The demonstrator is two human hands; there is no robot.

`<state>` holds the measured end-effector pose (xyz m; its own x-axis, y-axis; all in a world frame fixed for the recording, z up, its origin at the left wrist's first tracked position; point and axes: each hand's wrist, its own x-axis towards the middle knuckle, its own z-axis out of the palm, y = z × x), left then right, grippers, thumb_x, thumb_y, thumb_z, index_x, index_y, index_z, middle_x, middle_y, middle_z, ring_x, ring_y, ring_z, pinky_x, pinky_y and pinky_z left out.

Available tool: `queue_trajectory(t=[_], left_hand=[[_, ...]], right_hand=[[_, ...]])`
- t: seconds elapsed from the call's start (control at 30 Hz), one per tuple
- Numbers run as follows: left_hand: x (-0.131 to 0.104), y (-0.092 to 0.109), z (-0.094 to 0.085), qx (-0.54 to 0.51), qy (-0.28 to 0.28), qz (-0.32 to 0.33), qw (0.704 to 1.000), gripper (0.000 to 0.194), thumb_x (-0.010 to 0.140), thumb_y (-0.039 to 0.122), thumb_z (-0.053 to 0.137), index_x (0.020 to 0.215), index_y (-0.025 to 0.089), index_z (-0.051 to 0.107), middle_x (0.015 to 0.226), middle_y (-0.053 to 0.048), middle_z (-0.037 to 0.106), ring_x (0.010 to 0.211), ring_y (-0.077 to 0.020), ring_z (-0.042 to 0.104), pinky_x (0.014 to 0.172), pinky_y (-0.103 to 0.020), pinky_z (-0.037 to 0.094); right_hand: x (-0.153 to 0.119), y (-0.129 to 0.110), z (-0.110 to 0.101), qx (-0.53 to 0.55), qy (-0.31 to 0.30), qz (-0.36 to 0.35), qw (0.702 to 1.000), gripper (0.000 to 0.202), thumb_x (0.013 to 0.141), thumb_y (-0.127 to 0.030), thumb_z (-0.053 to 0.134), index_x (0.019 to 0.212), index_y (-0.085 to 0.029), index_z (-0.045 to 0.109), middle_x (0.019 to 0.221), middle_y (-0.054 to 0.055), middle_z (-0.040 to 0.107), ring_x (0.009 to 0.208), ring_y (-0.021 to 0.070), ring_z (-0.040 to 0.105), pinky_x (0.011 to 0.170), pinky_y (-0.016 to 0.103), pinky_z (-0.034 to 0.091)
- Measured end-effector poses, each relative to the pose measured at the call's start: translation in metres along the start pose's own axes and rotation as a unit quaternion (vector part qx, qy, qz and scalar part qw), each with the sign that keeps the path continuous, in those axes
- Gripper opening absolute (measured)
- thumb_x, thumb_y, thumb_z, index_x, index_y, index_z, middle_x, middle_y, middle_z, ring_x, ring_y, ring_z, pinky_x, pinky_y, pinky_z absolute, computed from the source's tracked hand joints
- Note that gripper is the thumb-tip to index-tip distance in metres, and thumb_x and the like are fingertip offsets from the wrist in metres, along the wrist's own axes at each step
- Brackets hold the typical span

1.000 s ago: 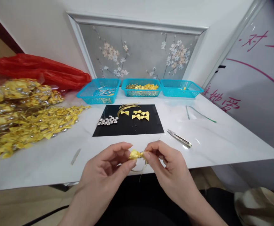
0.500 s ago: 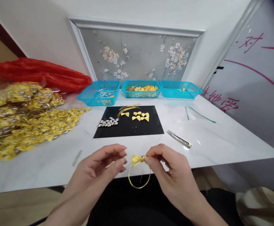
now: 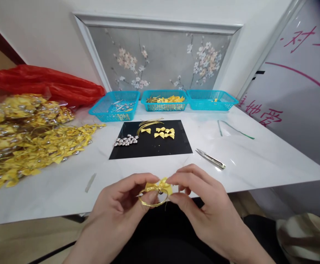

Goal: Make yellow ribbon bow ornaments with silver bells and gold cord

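A yellow bow (image 3: pixel 164 186) on a looped gold cord (image 3: pixel 154 205) is held up between both hands, just off the table's front edge. My left hand (image 3: pixel 121 205) pinches its left side, the thumb showing through the loop. At the bow's right side, the thumb and forefinger of my right hand (image 3: pixel 204 198) close on its edge. A small dark bead sits under the bow's centre. Beyond the hands, a black mat (image 3: pixel 149 148) bears silver beads (image 3: pixel 126 140), several yellow bows (image 3: pixel 164 133) and gold cords (image 3: pixel 150 124).
Thread snips (image 3: pixel 211 158) lie right of the mat. Three blue baskets (image 3: pixel 114 116) line the back. Yellow bow strands (image 3: pixel 47 146) and a red bag (image 3: pixel 44 84) fill the left. A green strip (image 3: pixel 238 131) lies at the right, a clear strip (image 3: pixel 90 182) at the left.
My left hand has moved right and taken hold of the bow. The bow and loop have turned, and the loop now looks flatter. The view has shifted slightly.
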<state>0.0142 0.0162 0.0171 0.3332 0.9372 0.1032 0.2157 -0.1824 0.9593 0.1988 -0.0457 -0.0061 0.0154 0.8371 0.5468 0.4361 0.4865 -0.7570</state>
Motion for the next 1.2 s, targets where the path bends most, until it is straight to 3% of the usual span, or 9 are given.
queue_trajectory(t=[0.13, 0.43, 0.6, 0.73, 0.83, 0.93, 1.07, 1.2], left_hand=[[-0.003, 0.003, 0.004, 0.029, 0.018, 0.029, 0.999, 0.013, 0.074, 0.022, 0.078, 0.084, 0.029, 0.082, 0.078, 0.002, 0.084, 0.067, -0.0162, 0.078, 0.063, -0.015, 0.062], [-0.006, 0.002, 0.005, 0.122, -0.027, 0.136, 0.983, 0.023, 0.088, 0.010, 0.065, 0.088, 0.029, 0.076, 0.079, 0.007, 0.077, 0.067, -0.0107, 0.070, 0.063, -0.015, 0.054], [-0.003, 0.003, 0.004, 0.143, -0.063, 0.118, 0.981, 0.019, 0.092, 0.014, 0.062, 0.083, 0.026, 0.073, 0.077, 0.005, 0.075, 0.066, -0.0124, 0.069, 0.063, -0.019, 0.052], [-0.003, 0.000, -0.001, 0.130, -0.064, 0.070, 0.987, 0.013, 0.091, 0.022, 0.066, 0.084, 0.027, 0.075, 0.077, 0.004, 0.076, 0.067, -0.0145, 0.068, 0.066, -0.021, 0.053], [-0.003, -0.007, -0.007, 0.077, -0.084, 0.007, 0.993, 0.007, 0.091, 0.027, 0.068, 0.090, 0.029, 0.074, 0.081, 0.003, 0.075, 0.074, -0.0161, 0.069, 0.068, -0.021, 0.053], [-0.003, -0.013, -0.013, 0.002, -0.119, -0.011, 0.993, 0.004, 0.092, 0.032, 0.071, 0.096, 0.032, 0.071, 0.081, 0.004, 0.071, 0.075, -0.0145, 0.067, 0.068, -0.018, 0.054], [-0.002, -0.014, -0.016, -0.051, -0.105, -0.016, 0.993, 0.015, 0.090, 0.032, 0.076, 0.101, 0.034, 0.067, 0.084, 0.005, 0.071, 0.076, -0.0125, 0.068, 0.070, -0.016, 0.055], [-0.003, -0.011, -0.015, -0.059, -0.085, -0.012, 0.995, 0.013, 0.088, 0.030, 0.078, 0.097, 0.032, 0.068, 0.083, 0.005, 0.070, 0.074, -0.0118, 0.068, 0.068, -0.015, 0.056]], right_hand=[[0.001, -0.005, 0.005, -0.081, 0.041, -0.047, 0.995, 0.010, 0.096, -0.009, 0.061, 0.098, -0.016, 0.068, 0.089, 0.004, 0.063, 0.078, 0.0149, 0.063, 0.068, 0.026, 0.054], [0.003, -0.006, 0.015, -0.107, 0.045, -0.071, 0.991, 0.020, 0.094, 0.001, 0.052, 0.088, -0.010, 0.068, 0.084, 0.009, 0.064, 0.074, 0.0156, 0.059, 0.062, 0.027, 0.052], [0.005, -0.008, 0.017, -0.238, 0.069, -0.172, 0.953, 0.025, 0.093, 0.004, 0.051, 0.080, -0.010, 0.067, 0.074, 0.009, 0.064, 0.066, 0.0174, 0.051, 0.059, 0.034, 0.042], [0.004, -0.007, 0.018, -0.297, 0.061, -0.189, 0.934, 0.029, 0.097, 0.001, 0.046, 0.083, -0.013, 0.066, 0.080, 0.009, 0.066, 0.069, 0.0187, 0.051, 0.060, 0.036, 0.036], [0.003, -0.002, 0.018, -0.236, 0.045, -0.149, 0.959, 0.026, 0.096, 0.003, 0.047, 0.086, -0.014, 0.065, 0.082, 0.007, 0.065, 0.072, 0.0177, 0.053, 0.064, 0.034, 0.041], [0.002, -0.001, 0.014, -0.071, -0.005, -0.035, 0.997, 0.022, 0.096, 0.000, 0.051, 0.088, -0.017, 0.062, 0.085, 0.003, 0.062, 0.074, 0.0136, 0.056, 0.066, 0.027, 0.047], [0.001, -0.003, 0.005, 0.073, -0.043, 0.085, 0.993, 0.011, 0.096, -0.013, 0.063, 0.097, -0.024, 0.062, 0.091, -0.003, 0.062, 0.077, 0.0096, 0.058, 0.069, 0.021, 0.049], [-0.003, -0.002, 0.002, 0.125, -0.028, 0.123, 0.984, 0.027, 0.094, -0.016, 0.067, 0.116, -0.031, 0.061, 0.103, -0.004, 0.063, 0.085, 0.0095, 0.062, 0.077, 0.021, 0.053]])
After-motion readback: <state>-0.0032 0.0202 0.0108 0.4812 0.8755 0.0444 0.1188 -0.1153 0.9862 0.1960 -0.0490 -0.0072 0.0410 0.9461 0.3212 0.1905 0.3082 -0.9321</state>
